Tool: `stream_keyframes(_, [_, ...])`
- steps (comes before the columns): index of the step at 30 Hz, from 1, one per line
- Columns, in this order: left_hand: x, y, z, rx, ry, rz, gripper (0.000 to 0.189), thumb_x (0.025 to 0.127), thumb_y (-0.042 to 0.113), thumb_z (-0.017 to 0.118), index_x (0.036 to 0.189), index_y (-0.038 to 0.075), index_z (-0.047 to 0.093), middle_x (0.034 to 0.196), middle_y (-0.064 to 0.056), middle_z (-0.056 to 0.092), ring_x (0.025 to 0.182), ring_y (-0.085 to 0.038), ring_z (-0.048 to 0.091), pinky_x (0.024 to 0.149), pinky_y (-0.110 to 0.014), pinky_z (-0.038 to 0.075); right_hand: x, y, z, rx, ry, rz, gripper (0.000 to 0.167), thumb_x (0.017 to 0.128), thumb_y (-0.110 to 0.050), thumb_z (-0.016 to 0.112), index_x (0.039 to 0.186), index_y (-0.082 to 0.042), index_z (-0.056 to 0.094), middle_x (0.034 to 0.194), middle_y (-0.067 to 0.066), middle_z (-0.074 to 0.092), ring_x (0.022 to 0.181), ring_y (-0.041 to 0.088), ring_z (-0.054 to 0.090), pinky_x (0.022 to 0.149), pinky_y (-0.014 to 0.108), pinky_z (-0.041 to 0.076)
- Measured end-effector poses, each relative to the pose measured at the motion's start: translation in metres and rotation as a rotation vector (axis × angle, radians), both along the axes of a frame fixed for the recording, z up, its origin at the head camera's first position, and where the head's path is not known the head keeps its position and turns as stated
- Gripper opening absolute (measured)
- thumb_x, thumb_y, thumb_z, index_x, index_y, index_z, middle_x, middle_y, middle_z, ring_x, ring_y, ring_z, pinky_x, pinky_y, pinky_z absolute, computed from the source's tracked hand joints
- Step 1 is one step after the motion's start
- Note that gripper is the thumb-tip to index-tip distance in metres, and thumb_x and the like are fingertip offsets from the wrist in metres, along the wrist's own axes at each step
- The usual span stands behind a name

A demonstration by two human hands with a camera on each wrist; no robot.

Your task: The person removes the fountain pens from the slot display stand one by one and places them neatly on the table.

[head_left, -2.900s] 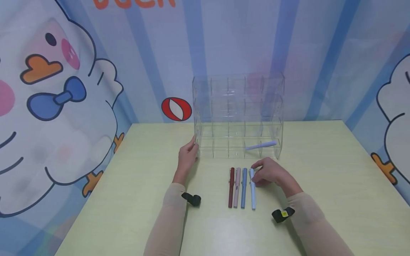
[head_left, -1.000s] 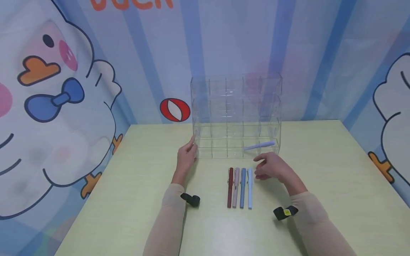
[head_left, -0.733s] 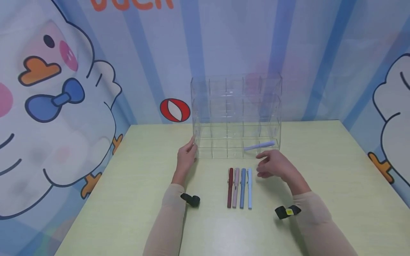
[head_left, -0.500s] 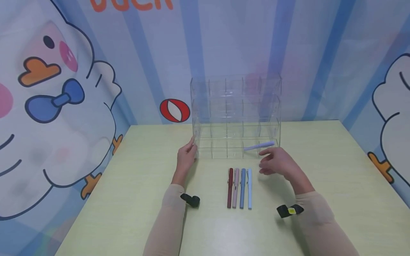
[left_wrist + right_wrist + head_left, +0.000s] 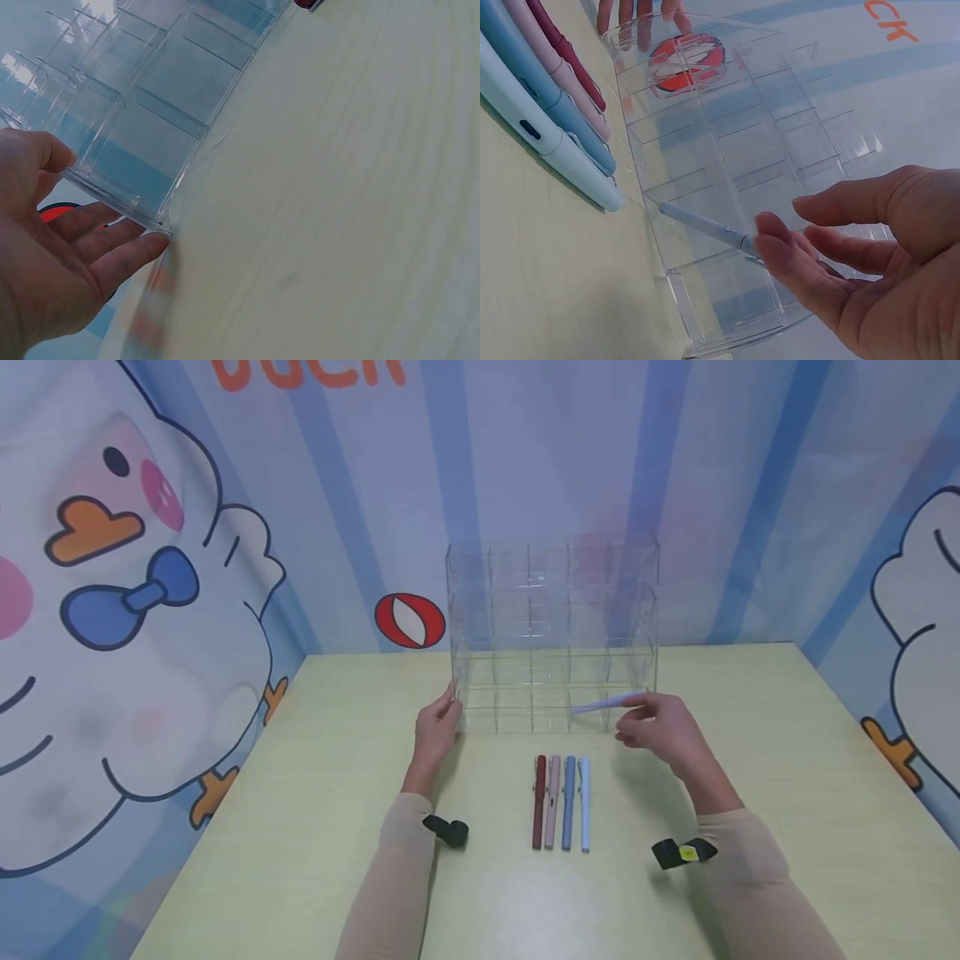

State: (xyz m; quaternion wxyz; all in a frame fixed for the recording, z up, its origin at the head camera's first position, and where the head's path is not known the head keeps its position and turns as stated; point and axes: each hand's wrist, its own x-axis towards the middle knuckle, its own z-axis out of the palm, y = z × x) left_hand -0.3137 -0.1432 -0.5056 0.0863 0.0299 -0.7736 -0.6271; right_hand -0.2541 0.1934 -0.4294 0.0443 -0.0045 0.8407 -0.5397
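A clear acrylic rack with rows of compartments stands at the back of the table. My left hand holds its lower left side, fingers along the outer panel and thumb at the edge, as the left wrist view shows. A pale lavender pen lies slanted across the rack's lowest row at the right. My right hand is at that pen's right end; in the right wrist view its fingertips overlap the pen, with the thumb standing apart. In front of the rack lies a light blue pen.
Left of the light blue pen, a blue pen, a pink pen and a dark red pen lie parallel on the pale table. A cartoon-printed backdrop rises right behind the rack.
My right hand has left the light blue pen, now lying straighter beside the others, and moved up and right to the lavender pen in the rack. My left hand stays at the rack.
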Motion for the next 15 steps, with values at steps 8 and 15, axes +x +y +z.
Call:
stream_keyframes(8, [-0.0004,0.0002,-0.0007,0.006,0.002,-0.005,0.044,0.101,0.026,0.053,0.145,0.028,0.052,0.147,-0.006,0.052,0.091,-0.031,0.058,0.068,-0.037,0.052,0.0018,0.0038,-0.001,-0.042,0.135,-0.073,0.043,0.096,-0.008,0.061,0.134,0.009,0.054,0.112,0.022,0.06,0.091,0.017,0.069,0.082,0.03,0.056])
stream_keyframes(15, [-0.0016,-0.0001,-0.0011,0.011,0.0,-0.002,0.044,0.101,0.027,0.054,0.144,0.03,0.053,0.147,-0.004,0.052,0.098,-0.03,0.059,0.069,-0.038,0.052,-0.0006,0.0028,-0.0017,-0.032,0.207,-0.169,0.036,0.095,-0.011,0.064,0.128,0.004,0.061,0.115,0.02,0.063,0.092,0.01,0.063,0.072,0.023,0.054])
